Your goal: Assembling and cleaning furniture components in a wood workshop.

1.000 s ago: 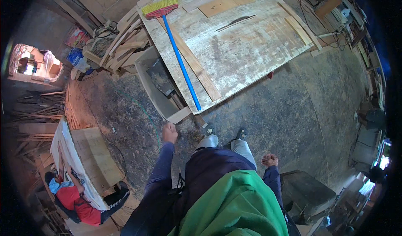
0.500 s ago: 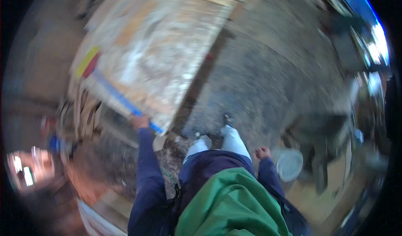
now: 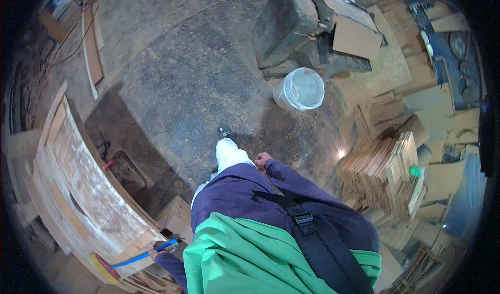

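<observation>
My left hand [image 3: 152,253] is closed round the blue handle of a long-handled brush [image 3: 136,258] with a red and yellow head. The brush lies across the near end of a pale, white-smeared wooden worktable [image 3: 114,210] at my lower left. My right hand [image 3: 263,160] hangs beside my thigh with its fingers curled in, and nothing shows in it. A whitish translucent bucket [image 3: 299,89] stands on the floor, ahead of that hand and to its right.
A dark, heavy machine [image 3: 291,28] stands behind the bucket. Stacked wooden boards [image 3: 372,174] rise on the right, with a small green item on them. Long planks [image 3: 91,49] lie on the floor at far left. A dark metal piece [image 3: 129,170] lies beside the worktable.
My view has turned to the right, so the worktable and brush now sit at the lower left. The bucket, machine and board stack have come into fuller view. The brush stays in my left hand.
</observation>
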